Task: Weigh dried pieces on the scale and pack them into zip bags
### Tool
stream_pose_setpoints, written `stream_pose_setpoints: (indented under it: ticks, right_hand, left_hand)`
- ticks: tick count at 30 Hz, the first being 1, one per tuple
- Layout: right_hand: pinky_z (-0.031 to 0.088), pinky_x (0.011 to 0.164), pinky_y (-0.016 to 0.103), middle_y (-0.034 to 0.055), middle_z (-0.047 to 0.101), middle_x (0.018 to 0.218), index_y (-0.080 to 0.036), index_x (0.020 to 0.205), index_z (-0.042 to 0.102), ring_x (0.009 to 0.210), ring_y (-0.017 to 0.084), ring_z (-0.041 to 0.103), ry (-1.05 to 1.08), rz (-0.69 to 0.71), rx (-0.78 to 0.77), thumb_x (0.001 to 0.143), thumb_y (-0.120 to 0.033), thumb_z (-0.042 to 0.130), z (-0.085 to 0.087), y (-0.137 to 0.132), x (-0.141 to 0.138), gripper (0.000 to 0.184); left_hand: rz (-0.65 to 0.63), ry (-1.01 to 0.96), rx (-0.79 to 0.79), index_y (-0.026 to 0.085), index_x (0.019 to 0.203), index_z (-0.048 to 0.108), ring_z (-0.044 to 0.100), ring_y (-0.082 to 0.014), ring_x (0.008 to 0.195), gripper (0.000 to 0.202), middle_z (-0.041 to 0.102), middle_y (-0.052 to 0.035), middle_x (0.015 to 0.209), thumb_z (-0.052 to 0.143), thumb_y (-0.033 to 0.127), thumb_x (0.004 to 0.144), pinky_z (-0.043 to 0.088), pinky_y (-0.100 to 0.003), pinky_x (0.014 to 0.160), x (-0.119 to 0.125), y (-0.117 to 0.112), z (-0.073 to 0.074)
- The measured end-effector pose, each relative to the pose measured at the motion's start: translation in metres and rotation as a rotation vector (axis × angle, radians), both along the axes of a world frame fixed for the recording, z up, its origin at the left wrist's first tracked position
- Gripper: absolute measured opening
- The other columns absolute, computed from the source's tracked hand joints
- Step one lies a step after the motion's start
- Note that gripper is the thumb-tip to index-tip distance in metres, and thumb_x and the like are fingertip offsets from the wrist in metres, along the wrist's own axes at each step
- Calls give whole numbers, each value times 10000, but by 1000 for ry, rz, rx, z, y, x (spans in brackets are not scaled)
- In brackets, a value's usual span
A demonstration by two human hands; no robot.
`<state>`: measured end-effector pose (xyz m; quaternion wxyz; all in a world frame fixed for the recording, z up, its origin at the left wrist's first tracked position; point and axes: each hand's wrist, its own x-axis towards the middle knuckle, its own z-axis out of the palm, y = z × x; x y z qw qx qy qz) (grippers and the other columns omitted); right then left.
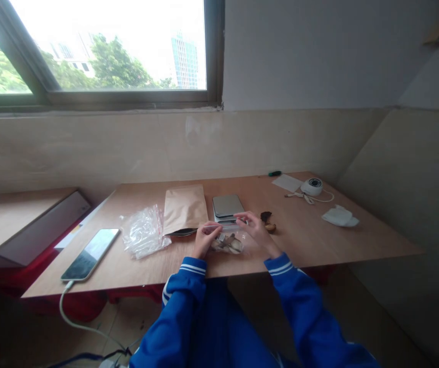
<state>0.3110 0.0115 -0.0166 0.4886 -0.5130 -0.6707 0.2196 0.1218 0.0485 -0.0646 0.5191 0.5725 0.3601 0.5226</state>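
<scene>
A clear plastic zip bag (229,242) with brownish-white dried pieces inside lies near the table's front edge. My left hand (206,239) pinches the bag's upper left corner between thumb and fingers. Over its upper right side, my right hand (256,229) reaches with fingers stretched out and slightly apart, close to the bag's top edge. Whether those fingertips touch the plastic is too small to make out. Just beyond both hands sits a small digital scale (227,205) with a flat metal top, its front part hidden by the right fingers.
Left of the scale lies a brown paper pouch (185,209), mouth gaping, beside clear plastic bags (144,232). A phone (91,255) trails a charging cable. To the right are dark and brown dried pieces (268,222), a white corded device (312,187) and crumpled white tissue (340,216).
</scene>
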Motion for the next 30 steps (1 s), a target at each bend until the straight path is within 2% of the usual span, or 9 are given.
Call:
stream_pose_setpoints:
  ticks: [4,7,13,16,19,22,26,28,30]
  right_hand:
    - [373,853,355,53,673,884,-204,856,693,921,210,557,-507,4,60,857,-305,608,27,1,-17,132]
    - [347,825,342,52,691,870,-189,846,681,893,201,565,-714,29,18,885,-266,581,35,4,-32,131]
    - [318,800,326,52,704,887,-182,864,644,854,199,586,-838,20,11,917,-248,533,37,9,-43,139]
    - [311,793,329,74,696,903,-170,871,622,863,212,578,-916,4,44,914,-147,489,35,11,-46,142]
    - [304,795,337,88,684,911,-159,872,603,890,234,560,-977,-31,86,852,-34,469,29,14,-52,184]
    - [302,794,340,95,675,908,-154,870,589,901,243,549,-989,-53,105,817,-5,470,22,16,-56,198]
    - [314,778,324,88,676,930,-156,921,589,885,226,564,-938,-20,118,921,-128,452,20,13,-54,139]
    - [320,771,316,78,685,937,-166,963,595,871,217,581,-905,4,114,961,-234,438,22,11,-49,172]
    - [322,769,311,72,698,913,-176,956,614,848,210,596,-888,9,90,965,-275,442,24,10,-43,198]
  left_hand:
    - [11,-11,15,149,793,703,645,-176,766,226,701,-46,783,727,357,709,491,-272,713,1,-1,1]
    - [36,-21,34,149,799,706,646,-180,787,229,708,-54,809,727,357,707,495,-284,739,0,0,1]
    - [82,-47,51,155,791,704,649,-184,783,240,710,-52,805,735,371,690,505,-302,744,-3,2,0]
    - [96,-52,53,156,794,709,651,-190,796,246,712,-56,815,739,373,683,506,-307,752,-3,2,1]
    - [108,-55,51,153,792,706,649,-186,780,251,711,-54,808,737,378,684,504,-300,733,-3,0,2]
    - [119,-56,49,149,774,698,641,-173,740,250,705,-47,784,735,380,687,497,-285,693,-4,0,2]
    - [161,-59,55,146,784,694,629,-159,718,253,695,-34,749,731,379,694,483,-268,675,-5,0,3]
    - [177,-61,55,145,782,693,626,-157,716,256,692,-31,745,733,381,693,481,-264,672,-6,0,3]
    - [183,-64,51,144,774,692,627,-157,714,258,689,-32,746,733,385,692,483,-263,671,-6,0,5]
